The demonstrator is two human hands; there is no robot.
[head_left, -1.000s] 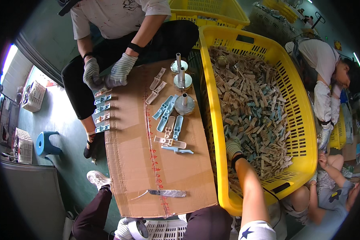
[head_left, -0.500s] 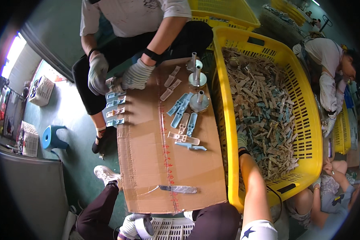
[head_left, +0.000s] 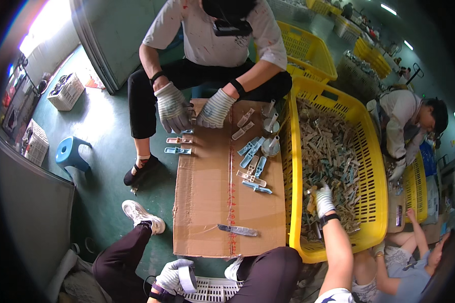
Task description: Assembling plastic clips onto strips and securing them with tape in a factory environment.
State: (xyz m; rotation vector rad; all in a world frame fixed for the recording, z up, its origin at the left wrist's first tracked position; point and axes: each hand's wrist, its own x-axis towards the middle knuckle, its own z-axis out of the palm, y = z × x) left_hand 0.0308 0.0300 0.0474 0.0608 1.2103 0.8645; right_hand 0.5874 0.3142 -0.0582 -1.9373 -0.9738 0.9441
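My left hand (head_left: 168,276), gloved, is closed on a whitish roll of tape (head_left: 188,279) by my knee, low in the view. Inside the big yellow basket (head_left: 297,222), my gloved right hand (head_left: 325,202) is among heaped tan and pale-blue plastic clip pieces (head_left: 328,141). Its fingers are bent beside a yellowish piece; what they grip is too small to make out. On the cardboard (head_left: 202,202) lie a knife with a wrapped handle (head_left: 237,230) and a cluster of blue and tan clip pieces (head_left: 253,159).
Opposite, a co-worker's gloved hands (head_left: 192,113) work at the cardboard's far left edge, beside a short row of clips (head_left: 178,150). Metal posts on round bases (head_left: 271,146) stand against the basket. A white crate (head_left: 215,289) is below me; a blue stool (head_left: 73,154) stands left.
The view has shifted, so the cardboard sits further right. My right hand has come up from deep in the clip pieces and shows more. My left hand still holds the tape.
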